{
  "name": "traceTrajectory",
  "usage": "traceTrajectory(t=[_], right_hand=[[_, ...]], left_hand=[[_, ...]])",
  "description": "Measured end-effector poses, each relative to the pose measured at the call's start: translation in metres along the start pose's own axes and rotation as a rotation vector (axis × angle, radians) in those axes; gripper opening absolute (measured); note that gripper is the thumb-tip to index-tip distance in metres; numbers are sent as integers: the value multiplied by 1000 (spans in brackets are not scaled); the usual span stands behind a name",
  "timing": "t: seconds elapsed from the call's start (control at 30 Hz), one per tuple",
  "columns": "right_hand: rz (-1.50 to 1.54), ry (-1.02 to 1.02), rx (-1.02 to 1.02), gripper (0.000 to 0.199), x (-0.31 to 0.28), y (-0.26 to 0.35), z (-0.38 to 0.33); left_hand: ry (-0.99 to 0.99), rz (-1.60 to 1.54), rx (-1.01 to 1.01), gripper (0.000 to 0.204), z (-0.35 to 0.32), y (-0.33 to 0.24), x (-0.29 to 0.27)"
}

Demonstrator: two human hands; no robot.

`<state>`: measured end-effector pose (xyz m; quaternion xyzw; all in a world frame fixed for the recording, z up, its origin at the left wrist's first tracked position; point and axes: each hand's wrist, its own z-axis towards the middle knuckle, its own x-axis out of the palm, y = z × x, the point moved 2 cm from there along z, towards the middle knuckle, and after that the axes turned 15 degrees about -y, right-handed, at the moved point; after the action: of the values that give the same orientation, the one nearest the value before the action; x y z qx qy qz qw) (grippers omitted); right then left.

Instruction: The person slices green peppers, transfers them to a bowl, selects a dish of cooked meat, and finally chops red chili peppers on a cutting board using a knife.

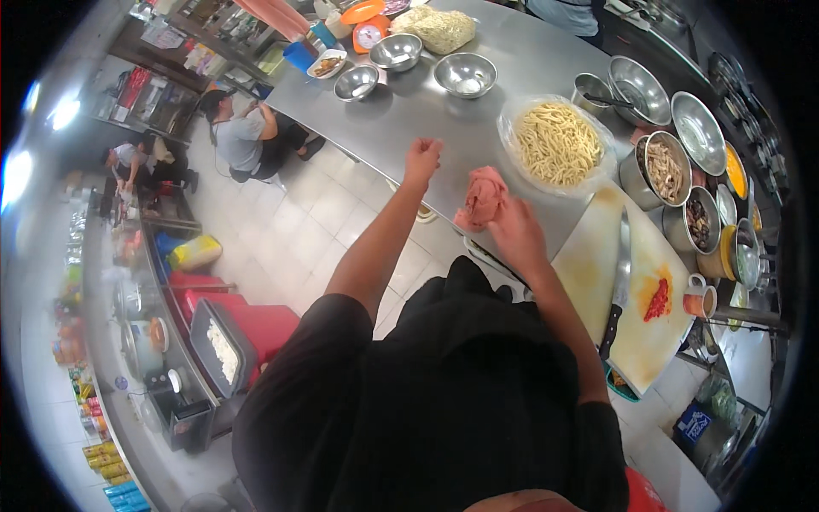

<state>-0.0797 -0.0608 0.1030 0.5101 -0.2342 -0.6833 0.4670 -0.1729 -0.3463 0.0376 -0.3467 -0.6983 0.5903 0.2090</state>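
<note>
In my right hand [518, 229] is a crumpled pink cloth [485, 194], held at the front edge of the steel table [401, 119]. My left hand [422, 162] hovers over the table edge with its fingers curled in, and nothing shows in it. Just beyond the cloth, to the right, a clear plastic bag of thick pale noodles [559, 143] lies spread open. A white cutting board [657, 290] sits right of my right arm. On it rest a long knife [621, 282] with a black handle and a small heap of chopped red pieces [658, 300].
Steel bowls [466, 75] and an orange scale [370, 34] stand at the table's far side, beside a bag of thin noodles [433, 31]. Pots of cooked food [663, 169] line the right. Across the floor, one person [243, 132] sits; another person [136, 166] bends over at far left.
</note>
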Motion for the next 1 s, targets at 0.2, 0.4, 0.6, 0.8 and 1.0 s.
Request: traceTrajectory(t=[0.2,0.4,0.6,0.8,1.0], right_hand=[[-311,15,-305,61,65,-17,16],[-293,9,-393,44,80,-30,26],[-420,-75,-317,46,87,-36,35],[-416,-110,-266,45,111,-28,40],[-493,-92,-219,41,122,-31,43]], left_hand=[[-56,4,-59,33,36,-37,19],[-37,-35,-117,39,108,-39,44],[48,50,-234,43,156,-56,98],[45,-156,-249,23,226,-25,108],[52,-204,-213,11,243,-40,71]])
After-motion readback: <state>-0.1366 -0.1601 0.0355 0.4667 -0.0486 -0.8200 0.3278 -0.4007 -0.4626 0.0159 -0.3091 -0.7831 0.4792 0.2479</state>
